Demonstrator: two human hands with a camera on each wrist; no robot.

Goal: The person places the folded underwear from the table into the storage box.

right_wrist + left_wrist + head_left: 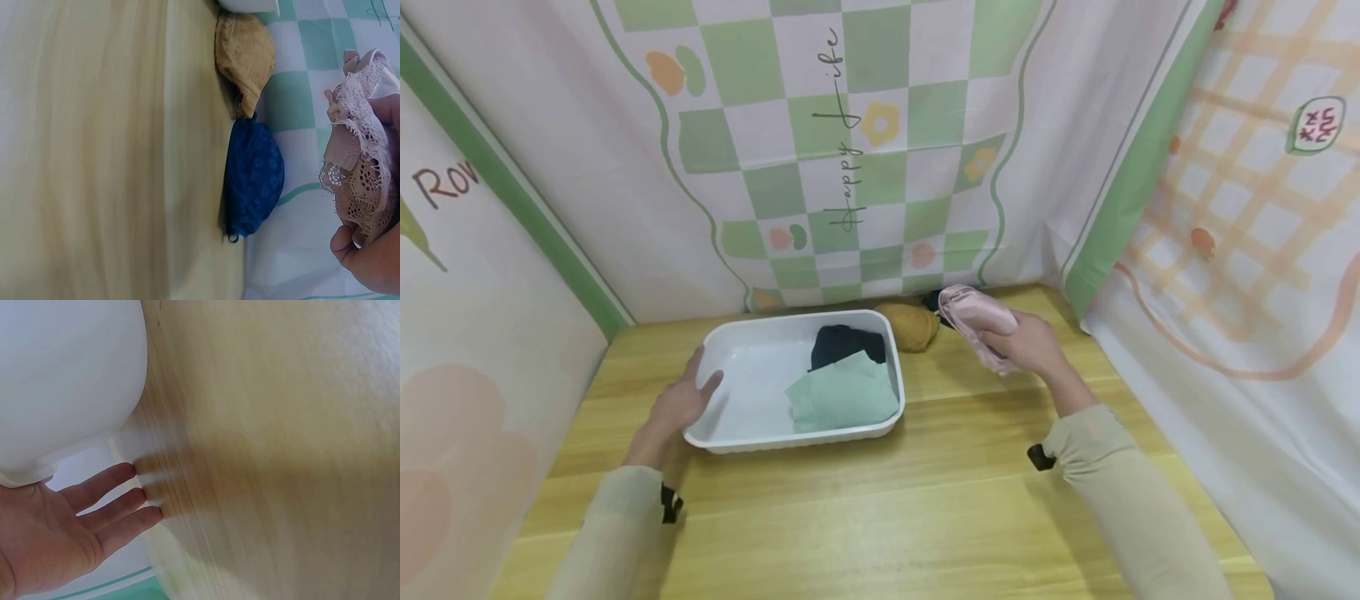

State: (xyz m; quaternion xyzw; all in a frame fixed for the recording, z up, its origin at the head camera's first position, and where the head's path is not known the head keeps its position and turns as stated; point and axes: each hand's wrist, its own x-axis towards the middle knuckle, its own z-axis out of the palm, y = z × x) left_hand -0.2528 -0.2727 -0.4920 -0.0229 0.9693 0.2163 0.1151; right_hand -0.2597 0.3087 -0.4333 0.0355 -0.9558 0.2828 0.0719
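Note:
My right hand point(1026, 340) grips a folded pale pink bra with lace edging point(976, 312) above the table's right side. In the right wrist view its lace point(359, 162) shows between thumb and fingers. My left hand point(679, 406) holds the left rim of a white plastic tray point(730, 440), thumb over the inside and fingers outside below the rim. Inside the tray's right part lie a mint green folded garment point(846, 392) and a black one point(847, 343). A mustard bra point(244, 53) and a dark blue bra point(255, 178) lie at the table's back edge.
The wooden table point(850, 517) carries the tray near its back. A patterned green and white curtain point(865, 192) hangs right behind it, with more curtains on the left and right sides.

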